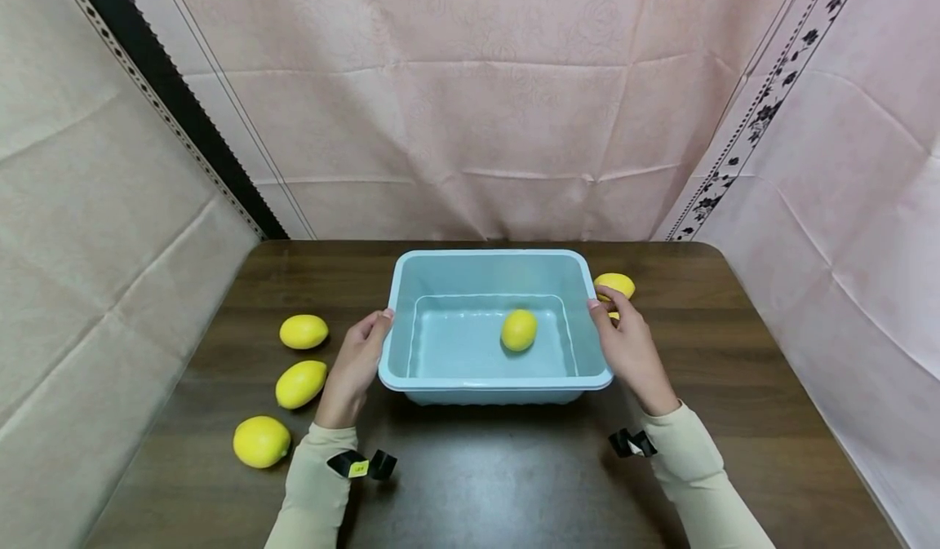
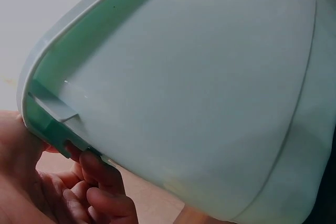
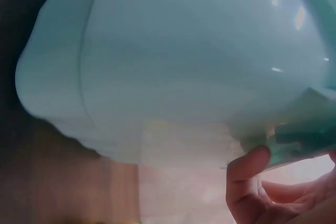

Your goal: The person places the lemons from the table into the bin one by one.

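Observation:
A light blue plastic basin (image 1: 485, 384) is held by both hands at its two short sides. My left hand (image 1: 357, 361) grips the left rim, thumb on top; the left wrist view shows its fingers (image 2: 107, 182) curled under the lip. On the opposite side my right hand (image 1: 627, 349) pinches the right rim, with a bent finger (image 3: 244, 174) beneath the lip in the right wrist view. Inside the basin, right of centre, lies one yellow lemon (image 1: 519, 330). Just beyond the right hand is another lemon (image 1: 615, 284), and a further one beside it is mostly hidden by the fingers.
To the left of the left hand, three lemons form a loose column: a far lemon (image 1: 303, 332), a middle lemon (image 1: 301, 384) and a near lemon (image 1: 261, 441). Everything stands on a dark brown wooden table (image 1: 499, 484). Pale cloth (image 1: 470, 141) hangs behind and along both sides.

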A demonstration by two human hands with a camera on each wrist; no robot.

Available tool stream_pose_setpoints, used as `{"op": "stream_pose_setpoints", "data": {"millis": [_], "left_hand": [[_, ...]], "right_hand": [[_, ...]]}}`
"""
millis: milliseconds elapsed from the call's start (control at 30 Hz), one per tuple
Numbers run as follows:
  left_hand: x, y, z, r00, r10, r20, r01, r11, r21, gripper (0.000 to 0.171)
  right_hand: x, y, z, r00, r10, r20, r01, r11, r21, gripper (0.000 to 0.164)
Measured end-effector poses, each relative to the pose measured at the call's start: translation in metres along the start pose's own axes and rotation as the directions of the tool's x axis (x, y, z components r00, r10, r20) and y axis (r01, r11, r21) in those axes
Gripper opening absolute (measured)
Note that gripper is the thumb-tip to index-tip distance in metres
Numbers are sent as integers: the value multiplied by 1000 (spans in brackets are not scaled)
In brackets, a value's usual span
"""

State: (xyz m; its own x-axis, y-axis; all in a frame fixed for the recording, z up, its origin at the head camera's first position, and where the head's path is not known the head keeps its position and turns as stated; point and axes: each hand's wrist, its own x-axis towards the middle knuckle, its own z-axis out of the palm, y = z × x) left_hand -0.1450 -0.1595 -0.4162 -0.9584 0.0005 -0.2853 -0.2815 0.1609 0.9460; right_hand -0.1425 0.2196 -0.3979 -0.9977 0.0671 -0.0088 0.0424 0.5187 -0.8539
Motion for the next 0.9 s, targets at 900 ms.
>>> {"op": "stream_pose_setpoints", "data": {"millis": [900], "left_hand": [[-3, 2, 3, 983, 123, -136, -101, 982, 159, 48]], "right_hand": [[2, 18, -2, 967, 168, 191, -232, 890, 393, 57]]}}
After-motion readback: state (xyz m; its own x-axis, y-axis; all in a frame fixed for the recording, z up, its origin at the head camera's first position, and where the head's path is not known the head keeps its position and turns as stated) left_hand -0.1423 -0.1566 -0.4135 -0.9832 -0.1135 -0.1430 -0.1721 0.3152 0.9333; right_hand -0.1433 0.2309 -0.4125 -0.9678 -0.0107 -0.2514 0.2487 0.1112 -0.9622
